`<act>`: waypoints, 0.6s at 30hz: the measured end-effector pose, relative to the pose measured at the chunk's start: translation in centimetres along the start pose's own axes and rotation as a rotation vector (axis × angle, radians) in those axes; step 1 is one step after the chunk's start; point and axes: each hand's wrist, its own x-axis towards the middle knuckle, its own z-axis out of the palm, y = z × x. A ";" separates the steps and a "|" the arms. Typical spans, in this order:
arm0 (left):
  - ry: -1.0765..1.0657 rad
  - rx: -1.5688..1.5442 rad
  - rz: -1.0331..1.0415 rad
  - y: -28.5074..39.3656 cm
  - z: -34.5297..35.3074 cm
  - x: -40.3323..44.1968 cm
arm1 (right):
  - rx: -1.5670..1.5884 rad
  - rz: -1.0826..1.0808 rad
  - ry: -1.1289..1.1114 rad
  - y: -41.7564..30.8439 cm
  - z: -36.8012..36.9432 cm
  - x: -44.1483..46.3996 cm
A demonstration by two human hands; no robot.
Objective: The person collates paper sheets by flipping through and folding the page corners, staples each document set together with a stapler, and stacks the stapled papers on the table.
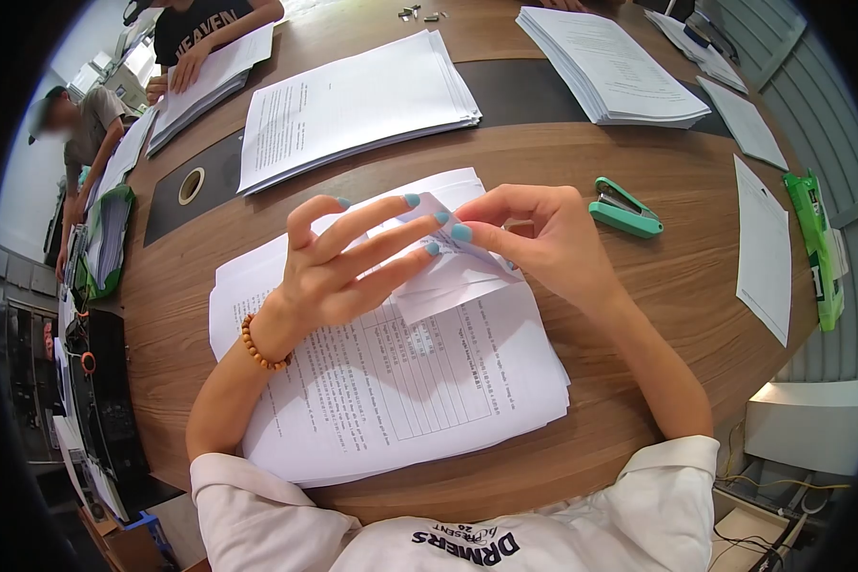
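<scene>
A folded sheet of paper (459,276) is raised over a stack of printed papers (381,400) on the table in front of me. My right hand (543,234) pinches its upper right edge between thumb and fingers. My left hand (353,257) lies over the sheet's left side, its fingers stretched and fingertips against the paper; its thumb is hidden. A beaded bracelet (257,345) is on my left wrist. The stack beneath shows printed text and a table grid. To the right of my right hand lies a green stapler (626,207).
Paper stacks stand further back at the middle (357,110) and right (615,67). A tape roll (192,186) lies at left. Loose sheets (765,243) and a green package (815,248) line the right edge. Two people handle papers at upper left.
</scene>
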 end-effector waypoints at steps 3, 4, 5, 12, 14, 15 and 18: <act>-0.025 -0.013 -0.037 0.1 0.0 0.2 | 0.042 0.047 -0.038 -0.2 -0.1 0.0; -0.014 -0.026 -0.051 0.2 0.1 0.2 | 0.069 0.047 -0.052 -0.1 -0.1 0.0; -0.002 -0.039 -0.063 0.2 0.1 0.2 | 0.095 0.046 -0.067 -0.1 -0.1 0.0; 0.034 -0.035 -0.041 0.1 0.0 -0.3 | 0.257 0.208 -0.111 0.1 -0.6 0.2; 0.091 -0.024 -0.008 0.0 0.1 -0.4 | 0.186 0.241 -0.170 -0.1 -0.9 0.2; 0.091 -0.024 -0.008 0.0 0.1 -0.4 | 0.187 0.241 -0.169 -0.1 -0.9 0.2; 0.099 -0.041 0.046 -0.1 0.0 -0.5 | 0.145 0.240 -0.170 0.3 -0.6 0.1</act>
